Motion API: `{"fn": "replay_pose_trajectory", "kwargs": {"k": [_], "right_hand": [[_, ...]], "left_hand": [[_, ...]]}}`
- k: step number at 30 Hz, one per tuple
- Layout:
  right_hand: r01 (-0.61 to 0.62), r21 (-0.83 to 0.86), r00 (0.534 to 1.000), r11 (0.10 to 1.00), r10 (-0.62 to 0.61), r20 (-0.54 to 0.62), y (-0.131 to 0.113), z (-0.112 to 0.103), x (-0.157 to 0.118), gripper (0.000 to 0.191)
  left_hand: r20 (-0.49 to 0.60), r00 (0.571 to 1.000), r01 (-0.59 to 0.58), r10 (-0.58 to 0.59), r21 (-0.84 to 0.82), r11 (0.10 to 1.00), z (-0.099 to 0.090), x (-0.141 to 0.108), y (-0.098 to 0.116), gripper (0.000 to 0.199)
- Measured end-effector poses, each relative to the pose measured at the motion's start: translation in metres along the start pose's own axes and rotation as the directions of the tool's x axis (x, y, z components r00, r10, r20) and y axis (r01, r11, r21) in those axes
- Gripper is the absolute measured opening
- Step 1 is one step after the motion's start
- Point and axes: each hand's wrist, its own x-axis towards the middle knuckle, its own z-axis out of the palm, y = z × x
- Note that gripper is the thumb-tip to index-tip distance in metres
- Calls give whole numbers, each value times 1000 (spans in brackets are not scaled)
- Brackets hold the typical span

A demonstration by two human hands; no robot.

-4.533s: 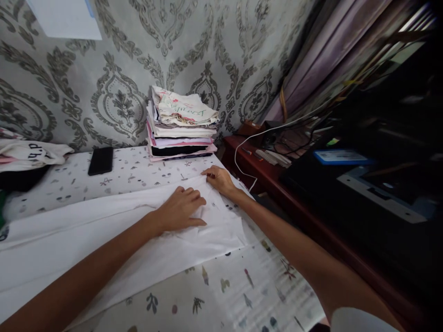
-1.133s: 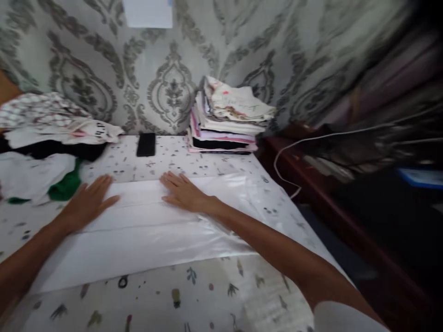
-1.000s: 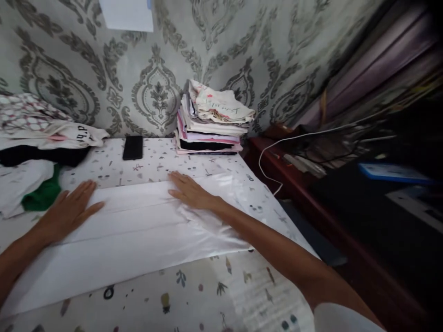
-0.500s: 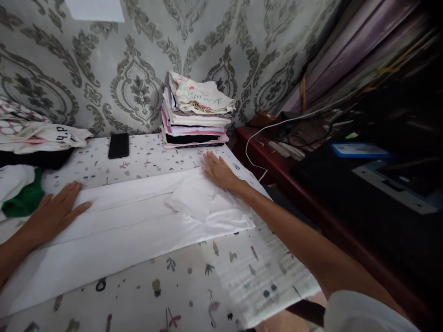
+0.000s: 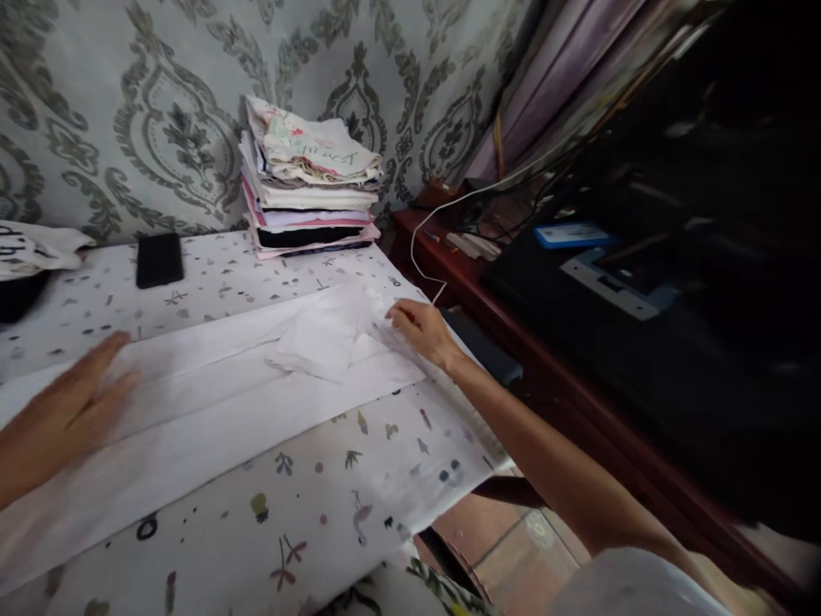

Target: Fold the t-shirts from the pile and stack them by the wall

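Observation:
A long white cloth (image 5: 211, 419) lies folded in a strip across the patterned table cover, with a crumpled part near its right end. Over its left part is my left hand (image 5: 83, 411), slightly blurred, fingers stretched out and holding nothing. At the right end, my right hand (image 5: 423, 329) has its fingers curled together beside the cloth's edge; whether they pinch any fabric is too small to make out.
Behind the cloth stands a stack of folded clothes (image 5: 311, 197). A black phone (image 5: 160, 260) lies left of it, and more clothes (image 5: 42, 248) sit at the far left. A white cable (image 5: 420, 257) runs over the dark red furniture (image 5: 462, 274) at right.
The view has swung right. My right hand has gone from lying flat with spread fingers to curled fingers at the cloth's right end. My left hand stays open over the left part.

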Motion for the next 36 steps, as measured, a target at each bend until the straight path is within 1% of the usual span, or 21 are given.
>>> {"fn": "replay_pose_trajectory", "kwargs": {"k": [1,2,3,4,5,6,8,9,11,13,14,16,18,21,25,26,28,31,34,36], "right_hand": [[-31,6,999,999,31,14,-1,-4,-15,29],[-47,6,999,999,46,21,-2,-6,-29,31],[-48,-1,999,999,48,21,-2,-8,-42,34],[-45,-9,999,999,45,13,-3,-9,-54,36],[-44,-16,999,999,44,1,-2,-10,-64,38],[-49,-18,999,999,48,-5,-1,-10,-73,39],[-70,2,998,998,70,4,3,-12,-86,34],[-79,20,997,997,78,24,6,-13,-90,28],[-77,64,994,995,72,83,13,-17,-96,14],[-52,104,990,993,37,138,19,-22,-99,18],[-37,120,987,992,18,158,21,-25,-100,21],[-9,145,982,989,-18,186,25,-29,-100,23],[14,161,977,987,-48,209,28,-32,-99,23],[38,174,968,984,-79,236,33,-33,-95,23],[49,174,961,983,-94,260,34,-33,-88,25],[49,169,960,984,-93,263,33,-34,-86,24],[46,148,962,988,-84,261,31,-34,-82,18],[43,121,965,992,-72,250,30,-34,-77,8],[50,128,974,990,-77,215,34,-32,-74,8],[57,140,978,989,-84,189,37,-31,-73,9]], "left_hand": [[53,998,-36,41,-106,994,-4,0,26,61],[91,987,-112,130,-181,977,-9,1,55,59],[76,970,-207,231,-239,949,-13,2,85,58],[62,933,-323,354,-284,903,-16,5,115,56],[60,882,-428,468,-318,846,-18,9,144,51],[57,844,-486,533,-339,806,-18,14,172,48],[65,776,-559,627,-390,732,-13,30,221,45],[65,738,-590,672,-422,688,-8,39,241,43],[41,665,-650,746,-461,605,5,59,277,39],[23,614,-692,789,-466,551,20,74,303,35],[15,597,-708,802,-462,535,26,79,312,32],[-7,583,-726,812,-454,517,37,85,325,26],[-31,599,-721,800,-455,522,44,85,332,21],[-49,632,-702,773,-458,545,48,83,335,15],[-93,652,-683,753,-503,530,51,85,337,14],[-108,666,-666,738,-531,524,51,86,337,15],[-117,709,-611,696,-594,522,51,90,336,16],[-99,767,-530,634,-655,538,50,95,334,14],[-104,786,-528,609,-624,576,50,99,334,13],[-105,777,-561,621,-564,606,50,100,335,13]]}}
